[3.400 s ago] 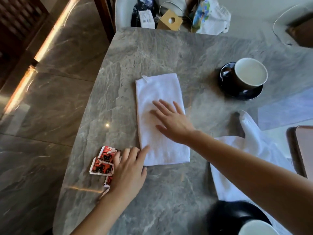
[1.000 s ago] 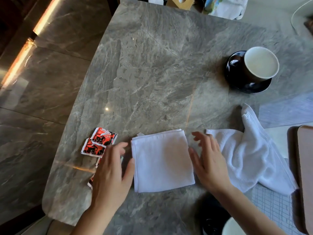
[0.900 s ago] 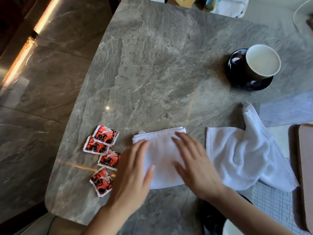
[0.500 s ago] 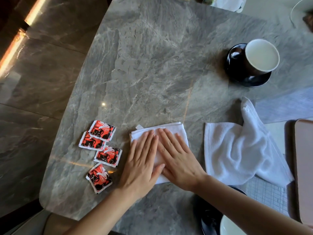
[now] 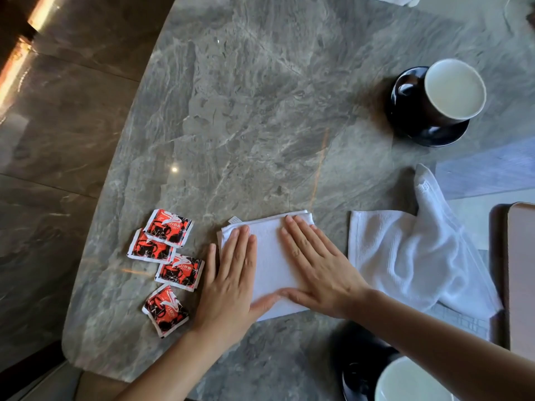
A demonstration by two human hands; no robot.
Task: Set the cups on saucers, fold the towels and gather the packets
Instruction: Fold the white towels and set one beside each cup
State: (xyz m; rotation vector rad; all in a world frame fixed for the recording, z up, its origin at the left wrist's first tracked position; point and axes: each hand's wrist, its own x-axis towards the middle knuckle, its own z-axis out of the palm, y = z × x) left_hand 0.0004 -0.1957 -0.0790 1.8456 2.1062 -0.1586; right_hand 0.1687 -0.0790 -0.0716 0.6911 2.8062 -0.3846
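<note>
Left hand [image 5: 228,285], right hand [image 5: 318,273] — fingers straight, pressing the folded towel [image 5: 269,256]; red packets [image 5: 169,227] — lettering perhaps Chinese.

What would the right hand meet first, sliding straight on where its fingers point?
Nothing: past the folded towel under the right hand, its line crosses only bare table, as far as visible.

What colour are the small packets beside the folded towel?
The small square packets are red with black print and white edges; head view.
</note>
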